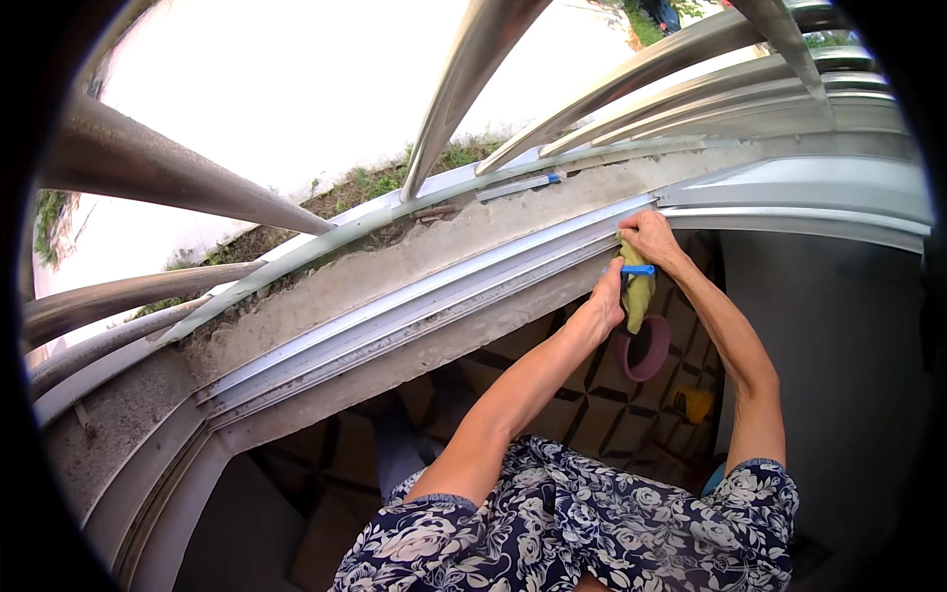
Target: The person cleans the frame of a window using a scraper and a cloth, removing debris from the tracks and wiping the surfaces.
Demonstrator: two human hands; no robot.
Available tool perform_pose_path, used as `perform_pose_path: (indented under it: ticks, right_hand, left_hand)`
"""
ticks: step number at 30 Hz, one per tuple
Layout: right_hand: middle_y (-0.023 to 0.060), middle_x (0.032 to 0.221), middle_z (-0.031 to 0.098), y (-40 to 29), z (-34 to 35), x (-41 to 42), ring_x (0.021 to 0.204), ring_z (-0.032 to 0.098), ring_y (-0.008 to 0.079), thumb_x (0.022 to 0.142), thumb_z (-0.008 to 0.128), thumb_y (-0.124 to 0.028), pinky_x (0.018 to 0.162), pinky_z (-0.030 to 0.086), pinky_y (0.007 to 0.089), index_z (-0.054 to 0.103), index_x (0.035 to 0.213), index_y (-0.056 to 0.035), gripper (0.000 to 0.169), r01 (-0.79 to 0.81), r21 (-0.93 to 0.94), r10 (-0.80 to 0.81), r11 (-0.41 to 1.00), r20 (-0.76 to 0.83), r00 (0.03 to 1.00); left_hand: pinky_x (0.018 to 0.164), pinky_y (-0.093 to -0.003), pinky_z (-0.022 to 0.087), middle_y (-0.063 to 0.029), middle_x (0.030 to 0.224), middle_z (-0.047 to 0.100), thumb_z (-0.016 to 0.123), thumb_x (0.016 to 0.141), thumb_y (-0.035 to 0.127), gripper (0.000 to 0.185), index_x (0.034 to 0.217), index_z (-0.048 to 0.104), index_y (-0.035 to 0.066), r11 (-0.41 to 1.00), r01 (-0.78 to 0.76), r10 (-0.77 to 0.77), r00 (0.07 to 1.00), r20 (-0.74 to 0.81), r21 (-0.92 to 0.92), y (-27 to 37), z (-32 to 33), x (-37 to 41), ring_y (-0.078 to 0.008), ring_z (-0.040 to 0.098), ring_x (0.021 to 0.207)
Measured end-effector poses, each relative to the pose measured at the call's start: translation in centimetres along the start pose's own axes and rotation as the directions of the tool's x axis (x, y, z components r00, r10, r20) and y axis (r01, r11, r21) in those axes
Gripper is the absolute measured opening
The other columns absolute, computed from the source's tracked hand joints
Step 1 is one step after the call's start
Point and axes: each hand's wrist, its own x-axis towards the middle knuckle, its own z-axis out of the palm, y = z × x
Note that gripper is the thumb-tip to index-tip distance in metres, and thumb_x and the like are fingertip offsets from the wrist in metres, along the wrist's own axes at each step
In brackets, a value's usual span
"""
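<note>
My right hand (649, 238) pinches the top of a yellow-green cloth (638, 296) at the right end of an aluminium window track (444, 292). The cloth hangs down over the inner edge of the sill. Just below and to the left, my left hand (608, 297) grips a small tool with a flat blue end (638, 270), which crosses in front of the cloth. My fingers hide the rest of that tool. Dark dirt marks the grooves of the track, mostly along its inner side.
Metal security bars (459, 89) rise outside the rough concrete sill (355, 274). A grey strip-like object with a blue end (518, 187) lies on the sill. A sliding window frame (799, 196) stands at right. Below are a pink basin (669, 344) and a yellow container (693, 404) on patterned tiles.
</note>
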Motion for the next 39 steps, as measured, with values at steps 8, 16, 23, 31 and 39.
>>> perform_pose_path:
  ticks: [8,16,23,31,39]
  right_hand:
    - [0.0233,0.086,0.065,0.2,0.8,-1.3,0.084,0.062,0.0459,0.078,0.065,-0.015,0.078,0.051,0.0502,0.07,0.093,-0.003,0.02,-0.055,-0.136,0.009,0.989,-0.316,0.949]
    - [0.026,0.08,0.063,-1.4,-1.5,0.8,0.08,0.063,0.0456,0.075,0.062,-0.011,0.07,0.052,0.0517,0.064,0.076,0.0044,0.015,-0.245,-0.133,0.177,0.96,-0.391,0.903]
    - [0.025,0.075,0.062,-4.4,1.4,0.0,0.074,0.063,0.0434,0.075,0.063,-0.012,0.067,0.052,0.0494,0.063,0.072,0.0029,0.015,-0.179,-0.117,0.109,0.977,-0.448,0.887]
    - [0.0206,0.079,0.062,-10.4,3.5,-0.9,0.079,0.061,0.0402,0.078,0.064,-0.014,0.07,0.049,0.0492,0.063,0.076,0.0004,0.014,-0.072,0.037,0.081,0.997,-0.445,0.892]
    - [0.0204,0.078,0.059,-16.6,5.6,-1.1,0.078,0.059,0.0415,0.081,0.061,-0.013,0.069,0.046,0.0505,0.057,0.075,0.0014,0.016,0.088,0.227,0.021,0.97,-0.438,0.899]
  left_hand:
    - [0.092,-0.0462,0.049,-0.0134,0.114,0.062,0.035,0.099,0.041,0.045,0.121,0.052,0.007,1.0,-0.007,0.007,1.0,-0.022,-0.011,-0.2,0.3,0.9,-0.029,0.061,0.105]
    - [0.092,-0.0467,0.048,-0.0133,0.115,0.061,0.036,0.098,0.04,0.042,0.119,0.054,0.008,0.998,-0.053,0.053,0.999,-0.002,-0.046,1.5,3.4,0.7,-0.0293,0.061,0.104]
    - [0.087,-0.0462,0.05,-0.0099,0.104,0.064,0.043,0.096,0.04,0.038,0.108,0.058,0.008,0.991,-0.132,0.131,0.978,-0.163,0.005,2.1,0.7,-2.8,-0.0277,0.062,0.096]
    - [0.087,-0.0449,0.049,-0.0085,0.107,0.063,0.05,0.091,0.036,0.032,0.107,0.059,0.01,0.964,-0.267,0.25,0.924,-0.289,-0.021,2.9,-2.0,-8.2,-0.0263,0.06,0.099]
    - [0.088,-0.046,0.049,-0.0101,0.11,0.06,0.051,0.091,0.04,0.041,0.113,0.055,0.007,0.902,-0.431,0.42,0.86,-0.291,0.027,4.5,-4.5,-14.1,-0.0269,0.06,0.102]
